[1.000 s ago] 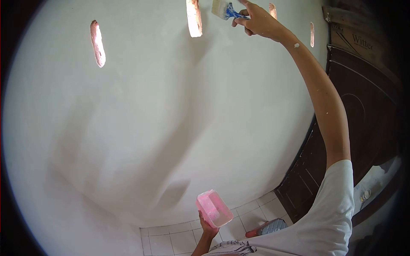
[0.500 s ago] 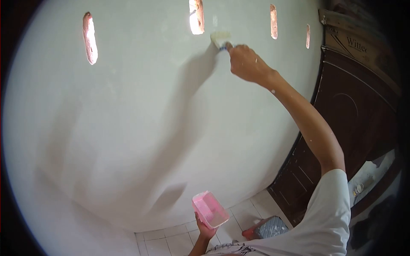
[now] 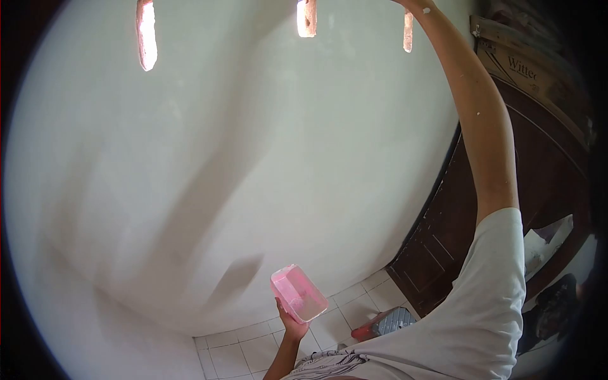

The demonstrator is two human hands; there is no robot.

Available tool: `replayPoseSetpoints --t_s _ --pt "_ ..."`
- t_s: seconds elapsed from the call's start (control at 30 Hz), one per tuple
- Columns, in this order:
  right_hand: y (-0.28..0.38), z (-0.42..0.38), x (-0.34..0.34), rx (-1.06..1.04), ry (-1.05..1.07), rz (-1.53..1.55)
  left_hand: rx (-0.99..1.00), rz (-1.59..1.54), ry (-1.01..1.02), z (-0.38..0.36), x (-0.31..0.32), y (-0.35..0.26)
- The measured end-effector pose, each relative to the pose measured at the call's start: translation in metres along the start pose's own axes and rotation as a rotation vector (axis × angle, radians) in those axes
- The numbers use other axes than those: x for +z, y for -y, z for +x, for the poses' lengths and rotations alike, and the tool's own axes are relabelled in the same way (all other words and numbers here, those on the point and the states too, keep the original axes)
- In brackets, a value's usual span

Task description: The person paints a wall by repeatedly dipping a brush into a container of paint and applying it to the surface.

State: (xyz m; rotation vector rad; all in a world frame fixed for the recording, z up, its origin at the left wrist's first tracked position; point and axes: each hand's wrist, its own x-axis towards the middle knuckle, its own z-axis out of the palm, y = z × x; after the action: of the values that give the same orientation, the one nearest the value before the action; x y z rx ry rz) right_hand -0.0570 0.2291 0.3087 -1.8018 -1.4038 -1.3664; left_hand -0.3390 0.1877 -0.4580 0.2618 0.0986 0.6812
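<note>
My left hand (image 3: 290,322) holds a pink plastic container (image 3: 297,293) up in front of me, low in the view, its inside smeared with white paint. My right arm (image 3: 476,114) stretches straight up along the white wall (image 3: 253,158). The right hand and the brush are out of the frame above the top edge. Paint flecks dot the forearm.
Three narrow vent slots (image 3: 146,33) pierce the wall near the top. A dark wooden door (image 3: 506,209) stands to the right, with a cardboard box (image 3: 525,60) above it. White floor tiles (image 3: 253,348) lie below, with a red-and-grey object (image 3: 386,323) on them.
My right hand with the brush has swept up the wall and left the view at the top. The pink container has shifted slightly up and left.
</note>
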Motion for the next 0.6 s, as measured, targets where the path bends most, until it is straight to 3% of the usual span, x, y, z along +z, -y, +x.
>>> replayPoseSetpoints --t_s 0.03,0.1,0.17,0.23,0.27,0.33,0.4,0.5,0.53,0.6 --pt "-0.004 -0.002 0.004 0.022 0.032 0.011 -0.006 0.016 -0.011 -0.001 0.0 -0.002" --pt "-0.049 -0.028 0.112 -0.318 -0.014 0.178 0.022 0.017 -0.039 0.001 -0.009 0.0" --pt "0.0 -0.154 0.129 -0.166 -0.109 0.115 0.042 0.014 -0.067 0.009 -0.023 0.001" --pt "0.035 -0.266 0.13 0.022 0.121 0.248 0.117 0.027 -0.038 0.013 -0.029 0.005" --pt "0.05 -0.314 0.127 0.136 0.344 0.242 0.113 0.028 -0.06 0.012 -0.026 0.005" --pt "0.057 -0.419 0.137 0.124 0.702 0.295 0.16 0.039 -0.13 0.016 -0.02 0.002" --pt "0.059 -0.507 0.152 0.119 0.789 0.449 0.174 0.058 -0.112 0.011 -0.002 -0.001" --pt "0.085 -0.558 0.122 0.436 0.963 0.845 0.268 0.127 -0.058 0.015 -0.002 0.001" --pt "0.092 -0.569 0.112 0.432 1.013 0.878 0.271 0.109 -0.083 0.017 -0.006 0.002" --pt "0.103 -0.594 0.095 0.647 0.835 1.216 0.262 0.101 -0.154 0.011 -0.008 0.001"
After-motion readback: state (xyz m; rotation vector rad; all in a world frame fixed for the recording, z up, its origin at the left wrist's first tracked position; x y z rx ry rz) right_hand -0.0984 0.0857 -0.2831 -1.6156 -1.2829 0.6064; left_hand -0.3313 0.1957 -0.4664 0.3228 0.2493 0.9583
